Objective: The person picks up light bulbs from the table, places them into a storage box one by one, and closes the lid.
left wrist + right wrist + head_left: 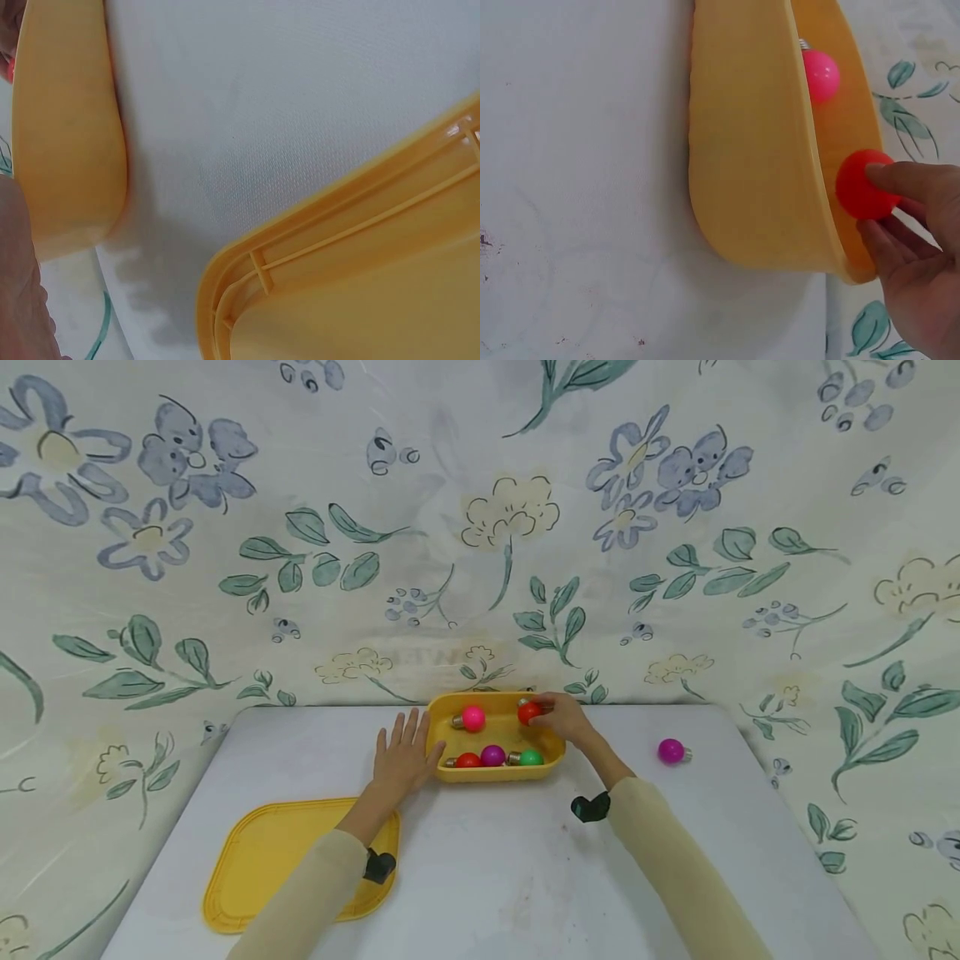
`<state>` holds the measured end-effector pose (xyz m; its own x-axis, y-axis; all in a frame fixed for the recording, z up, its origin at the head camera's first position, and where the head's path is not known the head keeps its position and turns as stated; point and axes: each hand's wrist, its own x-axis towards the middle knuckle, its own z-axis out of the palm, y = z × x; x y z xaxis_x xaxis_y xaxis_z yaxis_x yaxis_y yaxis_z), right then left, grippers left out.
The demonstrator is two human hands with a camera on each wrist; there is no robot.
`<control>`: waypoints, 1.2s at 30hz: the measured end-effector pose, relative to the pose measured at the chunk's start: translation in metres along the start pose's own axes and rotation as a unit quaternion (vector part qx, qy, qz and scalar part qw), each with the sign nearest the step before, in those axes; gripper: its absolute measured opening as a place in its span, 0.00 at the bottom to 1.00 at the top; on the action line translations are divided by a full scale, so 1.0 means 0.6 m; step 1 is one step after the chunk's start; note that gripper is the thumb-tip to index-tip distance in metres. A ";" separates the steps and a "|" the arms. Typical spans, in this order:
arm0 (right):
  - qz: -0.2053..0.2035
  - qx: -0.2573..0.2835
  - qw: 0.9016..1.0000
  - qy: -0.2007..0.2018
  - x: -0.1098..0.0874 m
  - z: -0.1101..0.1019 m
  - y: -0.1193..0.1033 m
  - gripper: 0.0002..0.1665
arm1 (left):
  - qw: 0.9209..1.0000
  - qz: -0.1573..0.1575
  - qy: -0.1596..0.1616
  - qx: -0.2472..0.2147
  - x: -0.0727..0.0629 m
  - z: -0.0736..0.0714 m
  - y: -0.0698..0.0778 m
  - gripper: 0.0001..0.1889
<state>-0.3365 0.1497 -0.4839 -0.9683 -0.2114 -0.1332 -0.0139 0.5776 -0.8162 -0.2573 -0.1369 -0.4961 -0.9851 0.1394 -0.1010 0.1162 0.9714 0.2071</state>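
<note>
A yellow bin (498,774) stands at the back of the white table. Inside it lie a pink light bulb (473,718), a red bulb (468,761), a purple bulb (492,755) and a green bulb (531,757). My right hand (564,718) pinches another red bulb (866,184) between thumb and fingers at the bin's right end, over the inside. At the opposite end, my left hand (401,758) rests against the bin's left side, its fingers straight and spread. Only part of that hand shows in the left wrist view.
A yellow lid (262,860) lies at the front left of the table, partly under the left forearm. One more purple bulb (671,751) lies on the table to the right of the bin. A flowered cloth (450,635) hangs behind the table.
</note>
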 end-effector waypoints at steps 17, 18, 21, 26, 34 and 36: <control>-0.008 -0.083 0.996 -0.030 0.007 0.012 -0.005 0.27 | 1.000 -0.002 0.002 0.005 0.003 0.004 -0.001 0.38; -0.011 -0.089 0.995 -0.031 0.008 0.012 -0.004 0.27 | 1.000 -0.001 0.002 0.006 0.003 0.004 -0.002 0.38; -0.017 -0.101 0.994 -0.031 0.006 0.013 -0.004 0.26 | 1.000 -0.001 0.002 0.006 0.003 0.005 -0.002 0.38; -0.022 -0.112 0.993 -0.029 0.002 0.013 -0.009 0.26 | 1.000 -0.002 0.000 0.002 0.001 0.005 -0.001 0.38; -0.022 -0.119 0.992 -0.029 -0.004 0.013 -0.014 0.25 | 1.000 -0.005 -0.006 0.002 -0.002 0.001 0.002 0.38; -0.021 -0.120 0.992 -0.029 -0.004 0.013 -0.015 0.25 | 1.000 -0.005 -0.006 0.002 -0.002 0.000 0.003 0.38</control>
<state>-0.3319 0.1392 -0.4807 -0.9497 -0.2805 -0.1396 -0.1202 0.7375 -0.6646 -0.2559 -0.1354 -0.4957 -0.9846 0.1314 -0.1155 0.1063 0.9738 0.2011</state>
